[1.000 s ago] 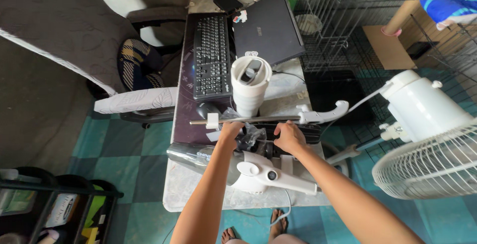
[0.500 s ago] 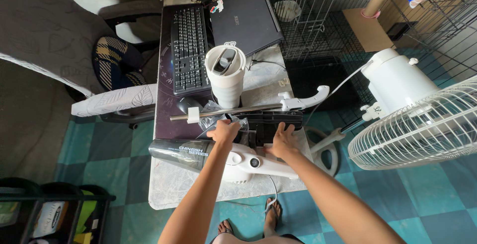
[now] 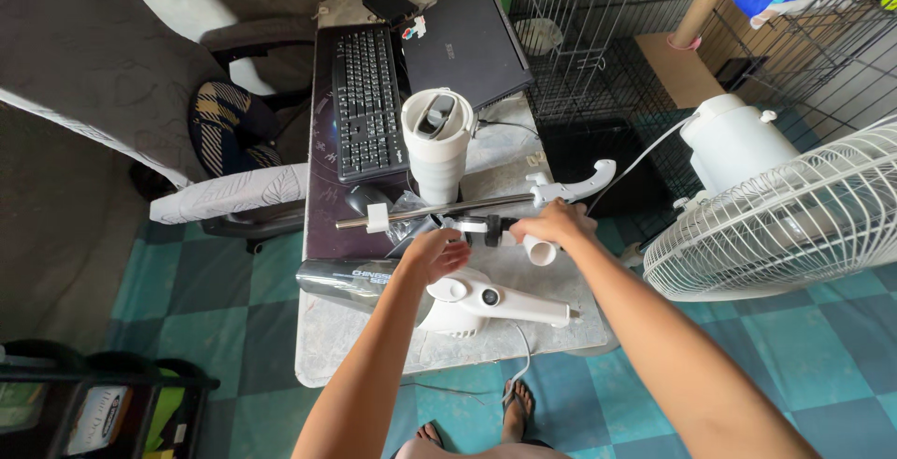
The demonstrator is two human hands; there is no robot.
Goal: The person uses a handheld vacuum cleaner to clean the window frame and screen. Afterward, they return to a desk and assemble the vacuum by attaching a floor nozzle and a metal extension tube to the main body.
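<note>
A: Well, biggest first: the white standing fan (image 3: 785, 207) fills the right side, its grille just beside the table (image 3: 374, 338), with a wire cage (image 3: 598, 29) behind it.

B: And on the table itself?

A: A closed black laptop (image 3: 467, 39) and a black keyboard (image 3: 366, 99) at the far end, then a white lidded tumbler (image 3: 436, 146) standing upright in the middle. Nearer lies the handheld vacuum (image 3: 439, 296), its dark dust cup pointing left and its white handle right.

B: Where are the arms?

A: Both reach forward from the bottom edge, bent slightly inward. The right hand (image 3: 556, 225) is curled, knuckles up, gripping a white tube end of a vacuum attachment (image 3: 523, 240) just above the table, beyond the vacuum's handle. A metal rod with a white curved handle (image 3: 486, 202) lies across, just behind it.

B: And the left?

A: The left hand (image 3: 437, 255) hovers over the vacuum's body, fingers loosely bent, palm partly open, holding nothing I can see. Crinkled clear plastic (image 3: 406, 207) sits just beyond it.
</note>
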